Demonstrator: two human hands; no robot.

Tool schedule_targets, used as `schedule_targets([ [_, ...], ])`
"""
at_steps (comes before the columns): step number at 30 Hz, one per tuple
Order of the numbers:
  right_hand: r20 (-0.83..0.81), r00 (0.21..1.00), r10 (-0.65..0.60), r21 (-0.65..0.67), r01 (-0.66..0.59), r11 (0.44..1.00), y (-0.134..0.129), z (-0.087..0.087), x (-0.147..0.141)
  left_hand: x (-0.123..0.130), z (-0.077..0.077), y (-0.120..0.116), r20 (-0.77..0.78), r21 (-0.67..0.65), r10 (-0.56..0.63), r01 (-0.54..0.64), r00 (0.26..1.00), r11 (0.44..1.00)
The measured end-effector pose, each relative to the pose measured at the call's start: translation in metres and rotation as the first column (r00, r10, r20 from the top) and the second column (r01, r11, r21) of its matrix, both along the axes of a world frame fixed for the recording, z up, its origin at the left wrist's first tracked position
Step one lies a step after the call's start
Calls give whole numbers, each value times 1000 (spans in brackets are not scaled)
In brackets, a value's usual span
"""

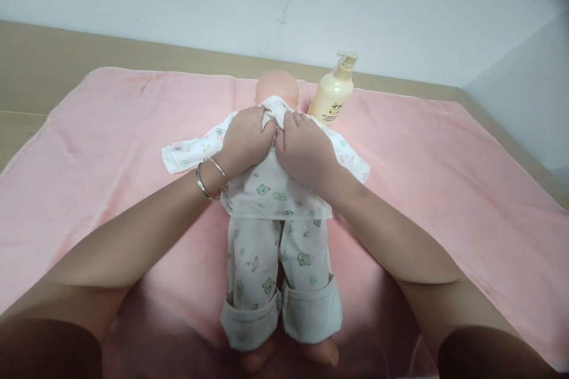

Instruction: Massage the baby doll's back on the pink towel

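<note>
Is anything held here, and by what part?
Yes: the shirt, by its collar; fingers of the left hand and right hand grip it below the doll's head.

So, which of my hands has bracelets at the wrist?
Your left hand: two silver bangles circle its wrist, while the right hand has a bare wrist.

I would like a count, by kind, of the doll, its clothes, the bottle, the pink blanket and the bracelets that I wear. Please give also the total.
Doll: 1
Shirt: 1
Trousers: 1
Pump bottle: 1
Blanket: 1
Bracelets: 2
Total: 7
</note>
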State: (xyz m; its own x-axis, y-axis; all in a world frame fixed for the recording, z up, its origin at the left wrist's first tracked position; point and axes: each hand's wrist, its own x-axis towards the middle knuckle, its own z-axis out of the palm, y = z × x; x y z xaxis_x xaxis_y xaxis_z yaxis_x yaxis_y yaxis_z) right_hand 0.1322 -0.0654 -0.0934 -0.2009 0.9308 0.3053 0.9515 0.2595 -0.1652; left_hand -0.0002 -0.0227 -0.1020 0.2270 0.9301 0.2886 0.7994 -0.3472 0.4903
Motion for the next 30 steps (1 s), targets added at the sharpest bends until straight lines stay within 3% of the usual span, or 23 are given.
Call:
schedule_targets([
  [6,-149,987,64,-159,-88,983,18,8,16,1,-10,2,104,19,14,-16,994,1000],
  [12,-291,956,38,-47,-54,997,38,-10,24,2,-10,0,121,15,34,-36,992,999],
  [16,-318,944,81,-55,-104,993,34,-1,28,2,-10,-2,181,24,42,-47,983,999],
  [21,-296,954,42,90,-16,996,18,17,24,1,-13,-4,233,15,55,-61,971,998],
  [27,-243,964,103,5,-105,994,14,0,8,-1,-20,-5,312,28,95,-109,945,994],
  [30,-300,951,80,-28,-92,995,13,2,9,-2,-22,-5,328,26,99,-114,940,993],
])
